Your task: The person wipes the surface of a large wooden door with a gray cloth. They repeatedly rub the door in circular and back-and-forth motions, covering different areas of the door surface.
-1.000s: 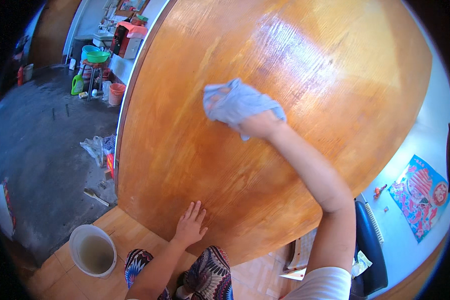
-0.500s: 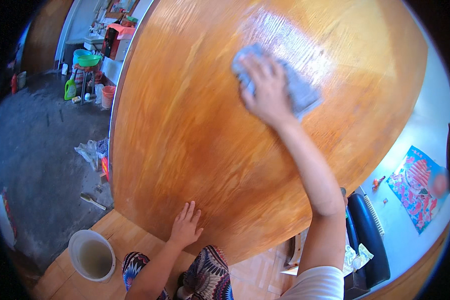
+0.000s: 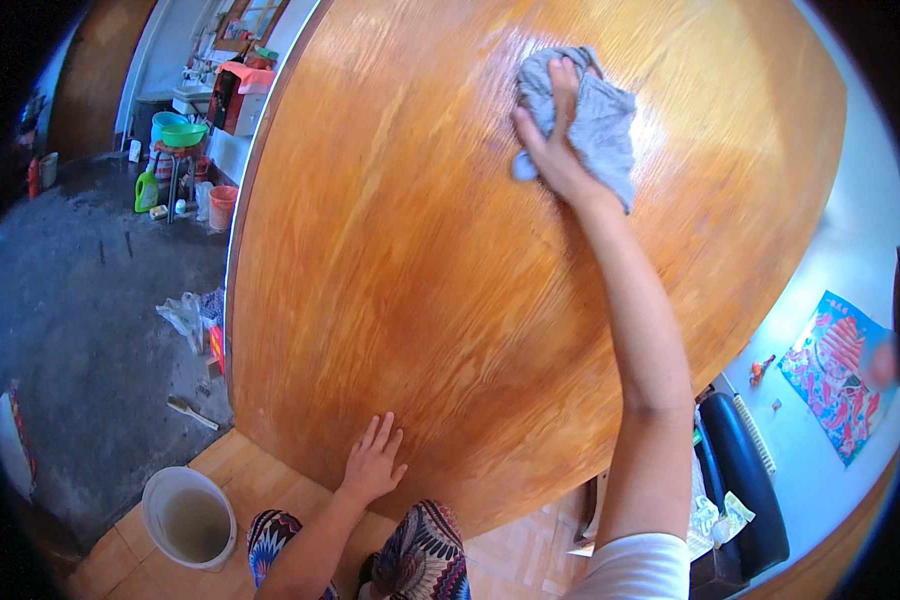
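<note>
My patterned trousers (image 3: 425, 555) are nearest me; to their left, just off the wooden panel's lower left corner, a white bucket (image 3: 153, 503) of cloudy water sits on the tan tiled floor (image 3: 135, 560); my left hand (image 3: 372, 470) lies spread, fingers a little apart, against the wooden panel (image 3: 420, 300) near its lower edge, holding nothing; beyond the lower right edge is a black chair (image 3: 750, 490); past the left edge, a brush (image 3: 192, 412) lies on the dark floor (image 3: 80, 330), with a plastic bag (image 3: 182, 318) farther up; a colourful poster (image 3: 840, 375) is on the wall beyond the right edge; my right hand (image 3: 558, 160) presses a grey-blue cloth (image 3: 605, 120) to the panel, far above its lower edge, about midway between its sides; two fingers lie straight over the cloth, thumb apart, the others partly hidden in folds, so I cannot tell whether they clamp it; farthest off, a green basin (image 3: 182, 134) tops a stool.
</note>
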Demonstrator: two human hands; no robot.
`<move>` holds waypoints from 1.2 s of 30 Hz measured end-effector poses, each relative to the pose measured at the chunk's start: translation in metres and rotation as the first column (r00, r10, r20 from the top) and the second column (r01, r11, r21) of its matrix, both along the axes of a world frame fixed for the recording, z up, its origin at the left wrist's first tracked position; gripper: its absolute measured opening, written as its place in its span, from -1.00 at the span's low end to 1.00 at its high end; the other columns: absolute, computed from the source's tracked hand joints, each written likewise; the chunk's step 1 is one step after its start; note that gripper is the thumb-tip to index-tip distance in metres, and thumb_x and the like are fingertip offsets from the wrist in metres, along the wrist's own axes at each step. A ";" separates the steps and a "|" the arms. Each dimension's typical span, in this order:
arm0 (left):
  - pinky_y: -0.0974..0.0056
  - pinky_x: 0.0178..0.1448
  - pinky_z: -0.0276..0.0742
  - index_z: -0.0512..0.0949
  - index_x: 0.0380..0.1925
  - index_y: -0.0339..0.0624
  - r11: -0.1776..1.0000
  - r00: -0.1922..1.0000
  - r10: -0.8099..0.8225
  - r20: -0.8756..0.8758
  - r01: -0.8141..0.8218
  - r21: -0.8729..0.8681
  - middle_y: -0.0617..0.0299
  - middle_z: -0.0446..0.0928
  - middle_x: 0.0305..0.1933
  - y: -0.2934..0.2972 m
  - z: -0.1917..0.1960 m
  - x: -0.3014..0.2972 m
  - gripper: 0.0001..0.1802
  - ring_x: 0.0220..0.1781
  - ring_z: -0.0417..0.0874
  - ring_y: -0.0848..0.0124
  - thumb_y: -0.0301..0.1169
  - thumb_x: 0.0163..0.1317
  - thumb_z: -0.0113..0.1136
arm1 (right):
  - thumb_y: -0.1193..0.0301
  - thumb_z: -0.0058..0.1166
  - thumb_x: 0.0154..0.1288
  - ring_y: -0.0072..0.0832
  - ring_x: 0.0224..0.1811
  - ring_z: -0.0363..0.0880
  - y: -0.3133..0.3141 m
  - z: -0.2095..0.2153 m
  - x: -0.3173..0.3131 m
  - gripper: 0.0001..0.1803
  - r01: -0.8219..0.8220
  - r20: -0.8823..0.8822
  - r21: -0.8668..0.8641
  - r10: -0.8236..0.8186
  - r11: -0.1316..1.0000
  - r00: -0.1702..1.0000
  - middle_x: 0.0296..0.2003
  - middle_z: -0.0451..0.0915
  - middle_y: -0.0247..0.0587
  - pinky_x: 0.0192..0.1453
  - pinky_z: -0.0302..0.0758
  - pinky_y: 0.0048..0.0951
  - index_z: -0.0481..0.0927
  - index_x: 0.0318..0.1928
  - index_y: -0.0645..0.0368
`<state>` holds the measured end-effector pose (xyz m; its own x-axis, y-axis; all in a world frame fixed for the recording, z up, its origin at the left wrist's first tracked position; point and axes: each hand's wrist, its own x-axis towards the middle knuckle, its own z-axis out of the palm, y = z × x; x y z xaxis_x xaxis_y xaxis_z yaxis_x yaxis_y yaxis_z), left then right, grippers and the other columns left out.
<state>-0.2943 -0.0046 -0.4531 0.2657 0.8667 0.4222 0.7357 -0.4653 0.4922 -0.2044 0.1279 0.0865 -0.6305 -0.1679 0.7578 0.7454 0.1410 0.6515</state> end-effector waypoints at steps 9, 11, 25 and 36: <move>-0.30 0.49 0.31 0.36 0.48 -0.14 0.999 1.000 0.017 -0.024 -0.018 -0.038 0.07 -0.14 0.74 0.005 -0.003 -0.003 -0.24 0.72 -0.05 -0.01 -0.05 0.36 0.24 | 0.05 0.18 0.25 -0.06 0.53 0.27 0.016 -0.065 -0.006 -0.33 0.137 0.455 -0.287 0.008 0.948 0.891 0.37 0.51 -0.25 0.66 0.12 -0.13 0.51 0.35 -0.03; -0.30 0.49 0.31 0.36 0.48 -0.14 0.998 0.999 0.039 -0.022 -0.040 -0.051 0.08 -0.14 0.74 0.002 -0.004 -0.007 -0.24 0.72 -0.04 -0.02 -0.04 0.36 0.24 | -0.03 0.04 0.39 -0.13 0.50 0.32 -0.026 -0.015 -0.049 -0.46 0.083 0.324 -0.326 0.029 0.942 0.946 0.35 0.53 -0.18 0.60 0.22 -0.20 0.62 0.26 -0.09; -0.16 0.49 0.35 0.38 0.45 -0.14 0.999 0.998 0.049 -0.045 -0.048 0.012 0.11 -0.10 0.73 -0.003 0.000 -0.003 -0.22 0.70 0.02 0.01 -0.08 0.28 0.31 | 0.04 -0.03 0.47 -0.22 0.42 0.43 0.037 -0.015 -0.081 -0.52 0.072 0.331 -0.057 -0.050 0.996 0.942 0.28 0.60 -0.19 0.52 0.33 -0.24 0.59 0.24 -0.01; -0.20 0.55 0.25 0.36 0.47 -0.15 0.996 0.999 0.023 -0.044 -0.027 -0.089 0.07 -0.13 0.74 0.002 0.005 -0.008 -0.24 0.72 -0.05 0.00 -0.06 0.36 0.26 | 0.19 0.06 0.32 -0.28 0.19 0.59 -0.038 0.001 -0.002 -0.53 0.106 0.229 -0.563 0.031 0.820 0.973 0.14 0.64 -0.24 0.25 0.52 -0.20 0.52 0.22 -0.02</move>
<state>-0.3026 -0.0024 -0.4482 0.2595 0.9070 0.3317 0.7677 -0.4021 0.4989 -0.2068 0.0896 0.0872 -0.7868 0.2759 0.5521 0.6066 0.5112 0.6089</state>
